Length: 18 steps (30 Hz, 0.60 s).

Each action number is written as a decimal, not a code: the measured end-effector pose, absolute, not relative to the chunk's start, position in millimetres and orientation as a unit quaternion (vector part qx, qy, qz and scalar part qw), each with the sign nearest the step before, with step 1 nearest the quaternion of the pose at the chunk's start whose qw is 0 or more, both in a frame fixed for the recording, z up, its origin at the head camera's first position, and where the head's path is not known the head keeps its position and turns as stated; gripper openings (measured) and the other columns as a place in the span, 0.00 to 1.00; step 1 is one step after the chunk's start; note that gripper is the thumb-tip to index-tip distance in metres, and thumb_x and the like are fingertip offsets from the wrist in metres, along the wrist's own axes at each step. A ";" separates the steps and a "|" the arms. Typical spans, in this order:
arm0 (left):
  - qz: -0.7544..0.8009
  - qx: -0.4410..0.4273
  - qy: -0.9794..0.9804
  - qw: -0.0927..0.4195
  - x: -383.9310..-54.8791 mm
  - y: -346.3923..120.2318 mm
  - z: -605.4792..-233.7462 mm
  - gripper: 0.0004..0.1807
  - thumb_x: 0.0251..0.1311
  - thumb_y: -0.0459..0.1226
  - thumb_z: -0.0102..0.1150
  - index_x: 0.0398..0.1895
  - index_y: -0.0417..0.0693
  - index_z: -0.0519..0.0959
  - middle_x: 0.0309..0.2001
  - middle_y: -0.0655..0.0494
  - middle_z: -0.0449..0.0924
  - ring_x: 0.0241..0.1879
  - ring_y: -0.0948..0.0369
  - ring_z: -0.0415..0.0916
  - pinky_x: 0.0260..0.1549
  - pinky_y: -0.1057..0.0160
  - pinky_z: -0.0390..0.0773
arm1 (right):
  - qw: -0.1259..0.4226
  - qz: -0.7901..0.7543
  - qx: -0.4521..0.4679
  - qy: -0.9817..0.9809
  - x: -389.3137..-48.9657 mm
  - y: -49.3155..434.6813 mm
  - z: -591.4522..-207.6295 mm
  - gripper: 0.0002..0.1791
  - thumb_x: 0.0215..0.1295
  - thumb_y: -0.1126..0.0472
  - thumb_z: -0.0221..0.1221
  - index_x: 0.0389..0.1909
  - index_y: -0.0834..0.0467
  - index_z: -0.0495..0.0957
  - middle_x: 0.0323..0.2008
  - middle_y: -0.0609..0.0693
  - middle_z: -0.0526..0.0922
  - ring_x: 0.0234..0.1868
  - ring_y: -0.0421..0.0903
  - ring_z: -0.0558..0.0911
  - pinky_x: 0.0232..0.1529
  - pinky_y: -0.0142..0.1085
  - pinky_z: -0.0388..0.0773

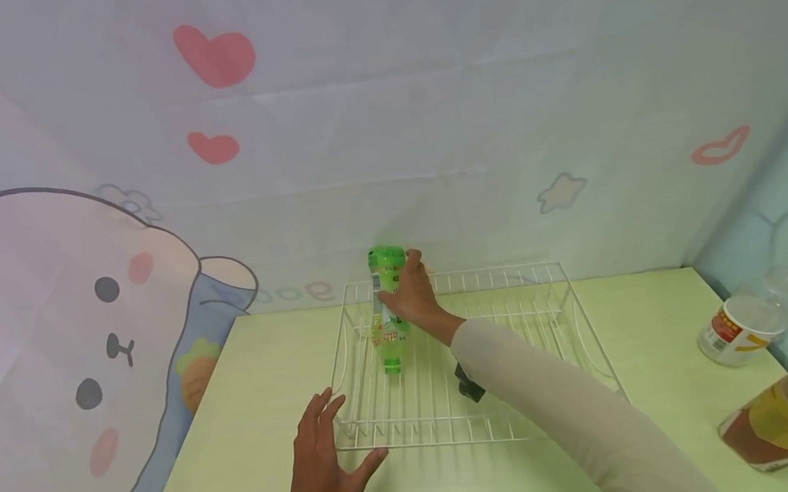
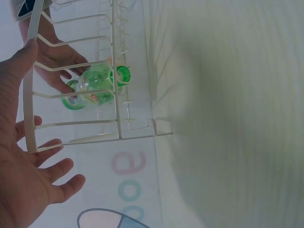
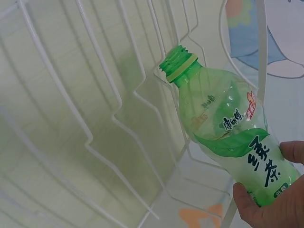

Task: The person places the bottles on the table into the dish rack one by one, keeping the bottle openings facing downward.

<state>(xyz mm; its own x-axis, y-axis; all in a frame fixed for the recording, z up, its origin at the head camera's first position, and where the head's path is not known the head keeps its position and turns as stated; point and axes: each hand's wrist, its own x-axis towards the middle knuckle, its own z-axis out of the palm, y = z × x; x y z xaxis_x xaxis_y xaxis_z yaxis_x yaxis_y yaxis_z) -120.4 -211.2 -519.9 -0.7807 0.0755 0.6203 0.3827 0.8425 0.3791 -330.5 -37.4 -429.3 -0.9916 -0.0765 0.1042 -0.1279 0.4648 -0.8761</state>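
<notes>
My right hand [image 1: 412, 296] grips a clear green tea bottle [image 1: 390, 333] near its base. The bottle is tipped neck down over the left part of a white wire dish rack [image 1: 440, 443]. In the right wrist view its green threaded neck [image 3: 178, 64] shows without a cap, close to the rack's wires. At the rack's front left corner my left hand [image 1: 323, 455] has its fingers spread around the corner. In the left wrist view that hand's thumb [image 2: 26, 57] rests against the white rail, and the other fingers stay loosely extended.
To the right on the pale table [image 1: 637, 310] stands a white paper tub [image 1: 736, 335] with a red and yellow label. Nearer lies a container with brown and yellow sides [image 1: 772, 425]. A cloth wall printed with hearts [image 1: 224, 60] rises behind the rack.
</notes>
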 end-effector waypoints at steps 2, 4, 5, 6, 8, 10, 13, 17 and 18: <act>-0.248 -0.126 -0.910 0.306 -120.6 -211.4 -519.6 0.50 0.38 0.56 0.79 0.63 0.39 0.71 0.67 0.41 0.68 0.66 0.41 0.63 0.45 0.33 0.70 | 0.026 0.516 0.060 -0.854 -330.6 -37.9 -429.8 0.49 0.62 0.60 0.68 0.72 0.63 0.44 0.55 0.65 0.70 0.44 0.55 0.75 0.40 0.46 0.77; -0.247 -0.126 -0.911 0.306 -120.7 -211.4 -519.2 0.50 0.38 0.56 0.79 0.63 0.39 0.71 0.66 0.40 0.68 0.66 0.41 0.63 0.45 0.34 0.70 | 0.026 0.516 0.059 -0.854 -330.6 -38.3 -429.9 0.49 0.62 0.59 0.68 0.72 0.63 0.44 0.55 0.65 0.70 0.43 0.55 0.75 0.40 0.45 0.77; -0.245 -0.126 -0.911 0.306 -120.9 -211.2 -518.9 0.50 0.38 0.57 0.79 0.62 0.39 0.71 0.66 0.40 0.68 0.66 0.41 0.63 0.45 0.33 0.71 | 0.026 0.516 0.058 -0.854 -330.6 -38.5 -430.0 0.49 0.62 0.59 0.68 0.72 0.63 0.44 0.54 0.65 0.70 0.43 0.55 0.76 0.39 0.45 0.77; -0.244 -0.126 -0.912 0.306 -121.0 -211.1 -518.7 0.50 0.38 0.57 0.79 0.62 0.39 0.71 0.66 0.40 0.68 0.66 0.41 0.63 0.45 0.33 0.71 | 0.027 0.515 0.058 -0.855 -330.5 -38.6 -430.1 0.49 0.62 0.59 0.68 0.72 0.63 0.44 0.54 0.65 0.70 0.42 0.55 0.76 0.38 0.45 0.77; -0.242 -0.125 -0.912 0.305 -121.0 -210.9 -518.3 0.50 0.38 0.58 0.79 0.62 0.39 0.71 0.66 0.40 0.68 0.66 0.40 0.63 0.45 0.33 0.71 | 0.027 0.513 0.055 -0.856 -330.3 -39.0 -430.1 0.49 0.62 0.58 0.68 0.72 0.63 0.44 0.54 0.66 0.69 0.42 0.55 0.75 0.38 0.45 0.76; -0.241 -0.125 -0.913 0.305 -121.2 -210.8 -518.2 0.50 0.39 0.58 0.78 0.62 0.39 0.71 0.66 0.40 0.68 0.66 0.40 0.64 0.46 0.33 0.71 | 0.029 0.509 0.052 -0.859 -330.4 -39.5 -430.4 0.49 0.62 0.58 0.68 0.72 0.63 0.44 0.54 0.66 0.69 0.41 0.54 0.75 0.37 0.45 0.77; -0.240 -0.125 -0.913 0.305 -121.1 -211.0 -518.2 0.50 0.39 0.59 0.78 0.62 0.39 0.71 0.66 0.41 0.68 0.66 0.40 0.64 0.45 0.34 0.71 | 0.031 0.505 0.048 -0.861 -330.6 -40.1 -430.8 0.49 0.62 0.57 0.68 0.72 0.63 0.45 0.54 0.66 0.68 0.41 0.54 0.75 0.37 0.45 0.77; -0.240 -0.127 -0.912 0.308 -120.9 -211.3 -517.9 0.50 0.41 0.60 0.77 0.62 0.39 0.71 0.66 0.41 0.68 0.65 0.40 0.64 0.44 0.34 0.71 | 0.030 0.498 0.046 -0.865 -330.3 -40.4 -431.9 0.50 0.62 0.55 0.68 0.72 0.63 0.44 0.56 0.67 0.67 0.39 0.54 0.75 0.36 0.44 0.76; -0.240 -0.128 -0.912 0.308 -121.0 -211.4 -517.8 0.50 0.41 0.60 0.76 0.62 0.38 0.71 0.66 0.41 0.68 0.65 0.40 0.64 0.44 0.34 0.71 | 0.030 0.497 0.046 -0.866 -330.2 -40.4 -432.3 0.50 0.62 0.55 0.68 0.72 0.63 0.44 0.56 0.67 0.67 0.38 0.54 0.75 0.35 0.44 0.76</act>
<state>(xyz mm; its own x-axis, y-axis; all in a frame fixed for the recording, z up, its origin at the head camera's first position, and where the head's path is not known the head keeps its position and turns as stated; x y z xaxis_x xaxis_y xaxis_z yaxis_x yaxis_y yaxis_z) -121.0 -211.4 -517.8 -0.7770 0.0858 0.6236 0.3814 0.8523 0.3579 -330.2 -40.4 -432.3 -0.9939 -0.0502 0.0979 -0.1099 0.5010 -0.8585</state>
